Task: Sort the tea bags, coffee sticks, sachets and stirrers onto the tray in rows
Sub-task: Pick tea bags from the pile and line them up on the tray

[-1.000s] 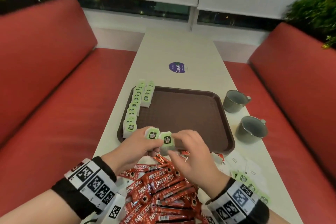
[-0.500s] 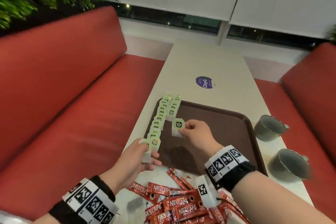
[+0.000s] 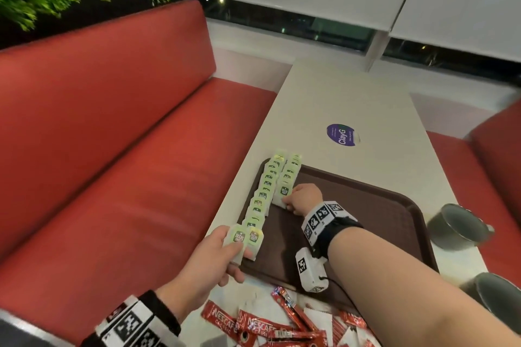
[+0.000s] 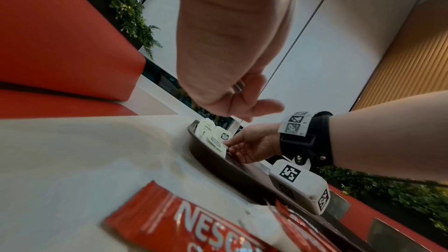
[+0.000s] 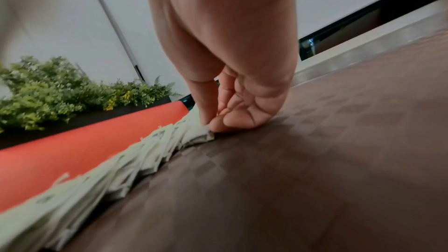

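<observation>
A dark brown textured plastic tray point(image 3: 352, 222) lies on a pale table; every place below is given from this tray. Two overlapping rows of small white paper tea bags with green labels point(image 3: 266, 191) run along its left side. The right hand point(image 3: 306, 198), over the tray's left part, pinches one white tea bag point(image 3: 283, 193) at the near end of the inner row, thumb and fingertips closed on its lower edge. The left hand point(image 3: 208, 262), at the tray's near left corner, grips two more tea bags point(image 3: 245, 238) between thumb and fingers. Red foil coffee sticks point(image 3: 253, 325) lie scattered just in front of the tray. The bags look light, thin and floppy, likely easy to crumple; holding an edge seems best.
</observation>
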